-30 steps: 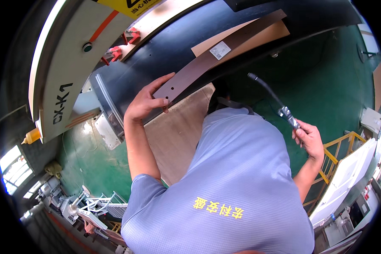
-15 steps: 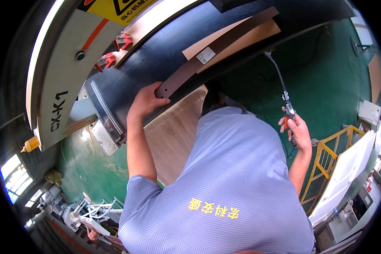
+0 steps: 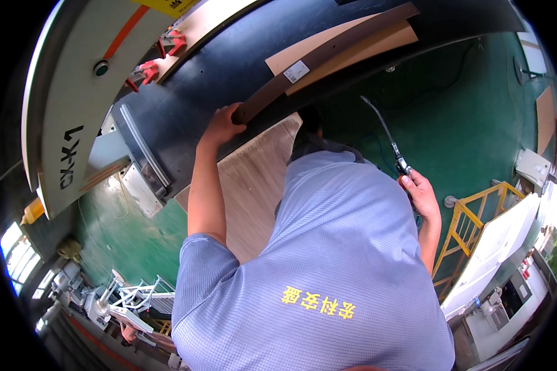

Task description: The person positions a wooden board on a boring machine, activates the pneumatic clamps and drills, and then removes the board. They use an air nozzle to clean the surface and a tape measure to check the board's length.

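My left hand (image 3: 221,127) is closed around the near end of a long dark brown strip (image 3: 334,48), thumb at its edge. A white label (image 3: 296,72) is stuck on that strip. Beneath its far part lies a light brown board (image 3: 380,45), showing on both sides of it. Off to the right, my right hand (image 3: 422,193) grips an air blow gun (image 3: 397,153) by the handle. Its long thin nozzle points up and left over the green floor, apart from the strip. My fingers partly hide the gun's handle and trigger.
The black machine table (image 3: 195,102) carries the strip, with red clamps (image 3: 147,72) along its back. A pale machine housing (image 3: 74,105) rises at left. A wood-patterned panel (image 3: 250,185) stands close to my body. A yellow frame cart (image 3: 464,232) holds white panels at right.
My right hand and the blow gun have drawn left and nearer my body, and the nozzle tip has swung left. My left hand stays on the strip's end. The whole view has shifted slightly.
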Demonstrator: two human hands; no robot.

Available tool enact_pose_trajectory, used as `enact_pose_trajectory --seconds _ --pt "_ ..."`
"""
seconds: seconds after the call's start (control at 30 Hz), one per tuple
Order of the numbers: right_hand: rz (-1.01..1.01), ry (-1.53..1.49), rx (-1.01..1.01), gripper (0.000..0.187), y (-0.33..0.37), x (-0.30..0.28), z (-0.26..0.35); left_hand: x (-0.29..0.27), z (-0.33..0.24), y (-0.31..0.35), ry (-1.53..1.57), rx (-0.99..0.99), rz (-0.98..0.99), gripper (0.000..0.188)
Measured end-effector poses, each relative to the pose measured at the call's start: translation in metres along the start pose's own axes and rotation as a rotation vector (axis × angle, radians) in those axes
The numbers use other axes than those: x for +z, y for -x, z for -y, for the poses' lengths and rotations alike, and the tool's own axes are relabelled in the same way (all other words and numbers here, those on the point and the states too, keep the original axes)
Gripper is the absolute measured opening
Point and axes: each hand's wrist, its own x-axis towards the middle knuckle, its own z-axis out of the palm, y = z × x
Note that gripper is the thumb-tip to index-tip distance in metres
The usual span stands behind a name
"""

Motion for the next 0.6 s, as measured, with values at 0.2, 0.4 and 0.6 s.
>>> enact_pose_trajectory --seconds 0.2,0.4,0.6 --pt "-0.015 -0.039 0.021 0.02 -0.004 0.003 0.002 0.016 -0.035 -0.024 0.056 0.133 -0.27 0.08" --pt "-0.114 -0.049 0.007 0.015 0.001 0.013 0.033 0.034 -0.091 -0.043 0.002 0.033 -0.297 0.069" --pt "-0.238 -0.463 -0.332 0.027 0.001 0.002 0.023 -0.002 -0.146 -0.001 0.083 0.245 -0.253 0.061"
